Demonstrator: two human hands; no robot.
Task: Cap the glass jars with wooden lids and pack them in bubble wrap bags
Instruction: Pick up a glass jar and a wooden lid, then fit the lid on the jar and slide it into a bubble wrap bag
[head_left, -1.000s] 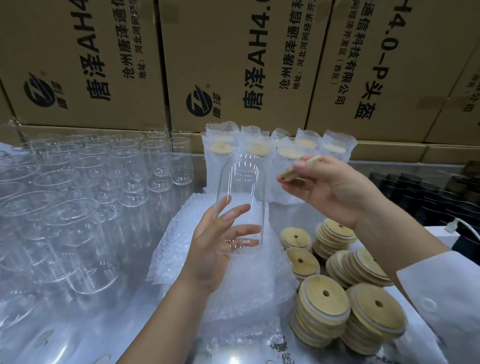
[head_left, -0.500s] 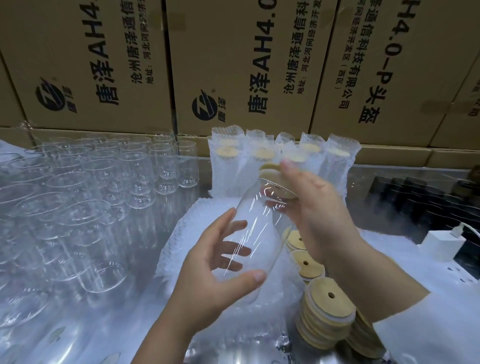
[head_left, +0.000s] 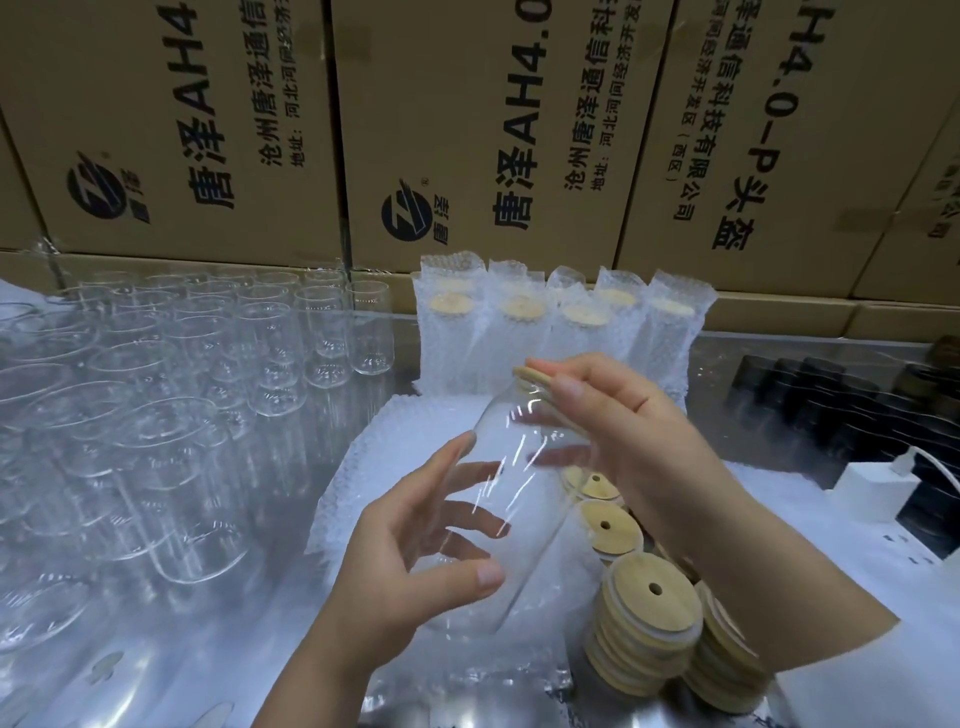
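Cardboard boxes (head_left: 467, 130) wall a shiny counter (head_left: 171, 670) crowded with empty glasses (head_left: 208, 395). The left hand (head_left: 410, 545) curls its fingers round a tilted glass jar (head_left: 524, 467). The right hand (head_left: 639, 441) fingers grip the wooden lid (head_left: 535, 376) at its mouth.

I see two bare hands with short, plain nails. The left hand (head_left: 405, 561) comes on a forearm uncovered from the grip back to the edge of my view. Behind the right hand (head_left: 623, 431), a smooth white sleeve (head_left: 872, 686) begins well back from the grip.
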